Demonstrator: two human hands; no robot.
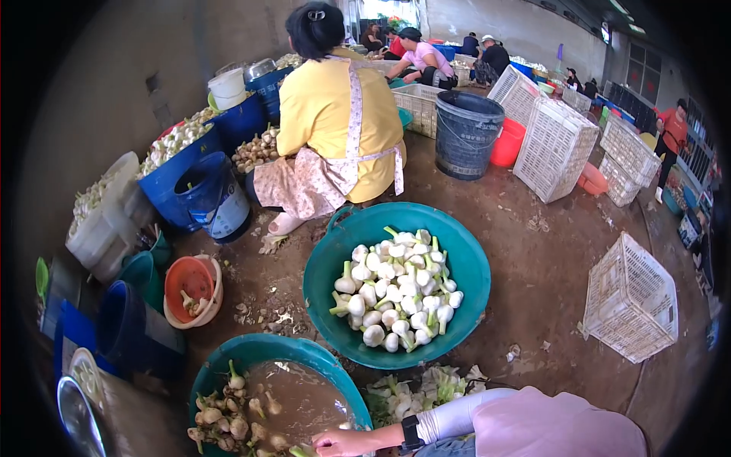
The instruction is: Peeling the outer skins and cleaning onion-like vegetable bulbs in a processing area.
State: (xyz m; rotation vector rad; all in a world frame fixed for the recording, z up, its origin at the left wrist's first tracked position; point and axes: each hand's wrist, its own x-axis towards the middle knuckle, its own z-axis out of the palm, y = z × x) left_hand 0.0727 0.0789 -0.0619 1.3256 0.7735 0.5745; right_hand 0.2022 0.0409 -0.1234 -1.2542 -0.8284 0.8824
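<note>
At the bottom edge, my right hand reaches over a green tub of muddy water, a black band on its wrist. Its fingers are curled on garlic, of which a pale green stem shows; the rest is hidden or cut off. Dirty brown garlic bulbs are heaped at the tub's left side, some partly under water. Just beyond stands a larger green basin holding many clean white garlic bulbs with short green stems. Between the two vessels and my arm lie peeled garlic skins. My left hand is out of view.
A person in a yellow top squats beyond the basin. Blue buckets and an orange bowl stand left. White plastic crates and a dark bucket stand right. Several people work farther back. The brown floor is wet.
</note>
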